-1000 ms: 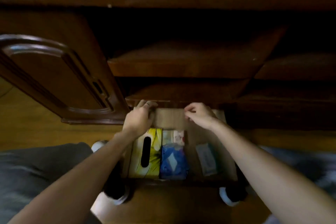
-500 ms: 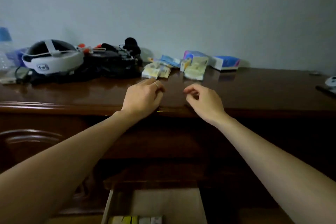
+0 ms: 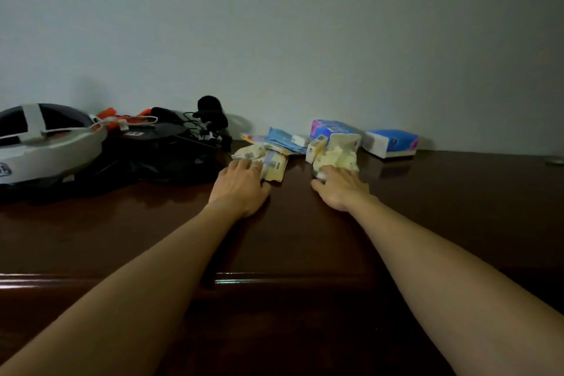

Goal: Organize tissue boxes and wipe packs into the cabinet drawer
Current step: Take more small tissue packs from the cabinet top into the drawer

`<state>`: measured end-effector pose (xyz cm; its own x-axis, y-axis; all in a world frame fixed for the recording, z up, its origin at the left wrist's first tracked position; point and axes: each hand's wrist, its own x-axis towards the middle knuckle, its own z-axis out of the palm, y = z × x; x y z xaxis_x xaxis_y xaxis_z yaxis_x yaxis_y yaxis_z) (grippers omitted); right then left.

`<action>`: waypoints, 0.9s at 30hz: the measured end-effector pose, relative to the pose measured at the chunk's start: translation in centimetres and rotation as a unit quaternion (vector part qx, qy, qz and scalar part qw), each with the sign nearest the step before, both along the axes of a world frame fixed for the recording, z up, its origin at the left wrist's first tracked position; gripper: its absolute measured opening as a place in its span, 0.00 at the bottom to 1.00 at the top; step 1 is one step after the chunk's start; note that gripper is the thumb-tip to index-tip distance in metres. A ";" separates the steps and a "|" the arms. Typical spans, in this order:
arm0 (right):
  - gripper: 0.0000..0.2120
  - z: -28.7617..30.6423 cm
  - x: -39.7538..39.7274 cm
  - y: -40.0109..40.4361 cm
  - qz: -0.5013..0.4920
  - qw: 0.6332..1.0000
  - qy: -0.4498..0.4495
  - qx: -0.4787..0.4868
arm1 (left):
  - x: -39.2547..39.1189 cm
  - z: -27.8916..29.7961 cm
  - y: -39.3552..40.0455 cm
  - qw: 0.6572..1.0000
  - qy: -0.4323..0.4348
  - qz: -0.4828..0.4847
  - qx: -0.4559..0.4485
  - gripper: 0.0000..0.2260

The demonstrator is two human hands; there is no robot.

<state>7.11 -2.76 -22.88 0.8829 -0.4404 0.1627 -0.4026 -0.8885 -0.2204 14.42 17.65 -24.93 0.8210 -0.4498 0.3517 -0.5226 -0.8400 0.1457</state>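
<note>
Both arms stretch across the dark wooden cabinet top (image 3: 442, 192). My left hand (image 3: 239, 185) lies on a flat cream wipe pack (image 3: 273, 163), fingers curling over its near end. My right hand (image 3: 340, 188) rests on a crumpled pale yellow tissue pack (image 3: 337, 159), fingers over its lower edge. Behind them lie blue wipe packs (image 3: 283, 139), a purple-blue tissue pack (image 3: 331, 128) and a blue and white tissue box (image 3: 392, 143) near the wall. The drawer is out of view.
A white and black headset (image 3: 45, 143) sits at the far left. Black gear with cables (image 3: 171, 146) and orange bits lies beside it, close to my left hand. A small object (image 3: 554, 162) sits at the right edge.
The view has risen from the open drawer to the cabinet top. Both hands moved forward from the cabinet's front edge onto the packs by the wall.
</note>
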 end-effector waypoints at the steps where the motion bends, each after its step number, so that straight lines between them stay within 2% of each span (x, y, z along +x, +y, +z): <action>1: 0.22 -0.3 0.3 -0.1 -0.004 1.000 -0.002 -0.014 | 0.2 -0.1 0.0 1.000 -0.017 0.009 0.003 0.26; 5: 0.18 -0.3 -0.3 1.1 0.005 0.991 -0.052 -0.123 | -0.7 0.4 0.5 0.996 -0.064 0.048 0.037 0.23; 8: 0.17 0.2 -3.3 2.9 0.019 0.988 -0.068 -0.140 | -3.0 0.7 1.1 0.997 -0.067 0.044 0.020 0.22; 11: 0.16 0.1 -8.2 5.2 0.049 0.982 -0.112 -0.142 | -6.8 0.9 2.9 0.997 -0.054 0.046 -0.022 0.26; 13: 0.15 -0.6 -12.2 7.1 0.068 0.973 -0.186 -0.119 | -10.1 0.8 4.5 0.997 -0.056 0.047 -0.041 0.31; 15: 0.16 -2.6 -16.5 9.5 0.082 0.947 -0.292 -0.101 | -13.8 0.2 6.0 0.995 -0.060 0.049 -0.055 0.32; 17: 0.16 -5.7 -20.7 11.9 0.105 0.911 -0.391 -0.086 | -17.6 -1.4 7.5 0.990 -0.084 0.026 -0.106 0.26; 19: 0.15 -9.4 -24.1 14.0 0.133 0.882 -0.449 -0.053 | -20.8 -3.2 8.7 0.977 -0.150 -0.020 -0.150 0.21; 21: 0.15 -14.0 -27.2 15.8 0.170 0.884 -0.436 -0.008 | -23.6 -5.6 10.2 0.964 -0.188 -0.056 -0.182 0.21; 23: 0.15 -19.0 -29.7 17.0 0.176 0.912 -0.368 0.029 | -25.7 -9.4 11.6 0.959 -0.183 -0.069 -0.203 0.22; 25: 0.15 -23.7 -31.5 17.8 0.167 0.947 -0.265 0.072 | -27.2 -14.5 13.0 0.970 -0.134 -0.048 -0.197 0.22; 27: 0.11 -28.3 -32.7 18.2 0.173 0.968 -0.160 0.090 | -28.4 -20.2 14.6 0.982 -0.035 0.002 -0.187 0.23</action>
<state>-25.63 15.48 -51.19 0.8995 -0.1751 0.4003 0.0260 -0.8931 -0.4490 -13.99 32.24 -45.14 0.7907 -0.2763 0.5463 -0.5392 -0.7368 0.4078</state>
